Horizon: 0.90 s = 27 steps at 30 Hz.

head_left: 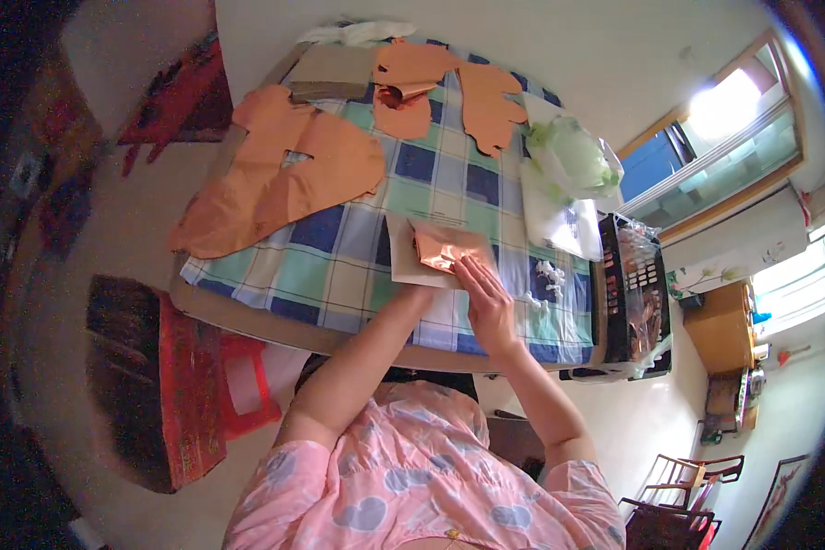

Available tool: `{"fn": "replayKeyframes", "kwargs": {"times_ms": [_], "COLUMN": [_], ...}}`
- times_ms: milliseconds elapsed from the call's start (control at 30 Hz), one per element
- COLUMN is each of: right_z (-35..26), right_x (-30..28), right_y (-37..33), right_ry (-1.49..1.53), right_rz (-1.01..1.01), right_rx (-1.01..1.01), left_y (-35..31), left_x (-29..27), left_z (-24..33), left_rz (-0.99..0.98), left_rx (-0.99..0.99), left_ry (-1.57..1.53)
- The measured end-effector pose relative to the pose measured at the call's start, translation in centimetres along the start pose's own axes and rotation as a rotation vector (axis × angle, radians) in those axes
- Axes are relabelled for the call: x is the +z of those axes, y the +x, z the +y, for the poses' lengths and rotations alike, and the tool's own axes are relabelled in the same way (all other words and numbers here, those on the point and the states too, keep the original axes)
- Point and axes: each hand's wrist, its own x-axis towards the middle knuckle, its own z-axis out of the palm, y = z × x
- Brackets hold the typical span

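Observation:
A folded, shiny copper-coloured foil piece [442, 250] lies against a flat, partly see-through pale sleeve or sheet [411, 271], near the front of the cloth-covered table. My right hand [482, 291] is at the right side of the foil, its fingers held together and pressed on the edge. From the lower left my left forearm [376, 332] reaches to the sheet's lower edge. My left hand is hidden behind or under the sheet, so its fingers do not show.
Larger flat copper-coloured foil shapes lie at the left [284, 179] and far side [490, 101]. A pale flat stack [333, 71] is behind them. To the right are a pale green plastic bag [573, 158], small white scraps [550, 278] and a black crate [634, 289]. A red stool [247, 385] stands lower left.

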Motion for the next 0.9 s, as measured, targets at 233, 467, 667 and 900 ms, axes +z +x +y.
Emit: {"fn": "replayKeyframes", "kwargs": {"times_ms": [233,467,667,900], "right_z": [0.3,0.6,1.7,1.6], "right_x": [0.9,1.8,1.6,2.1], "right_y": [-0.5,-0.8,-1.8,-1.9], "right_ry": [0.021,0.034,0.045,0.06], "right_rz": [-0.011,0.001,0.086,0.065], "right_rx": [0.009,0.106,0.1,0.108], "left_y": [-1.6,-5.9,-8.8,-10.2], "left_x": [0.5,4.7,6.9,7.9], "left_z": [-0.4,-0.3,0.6,1.6], "left_rz": [-0.032,0.106,0.181,0.277], "left_rx": [0.263,-0.025,0.116,0.116], "left_ry": [0.66,0.688,0.775,0.84]}}
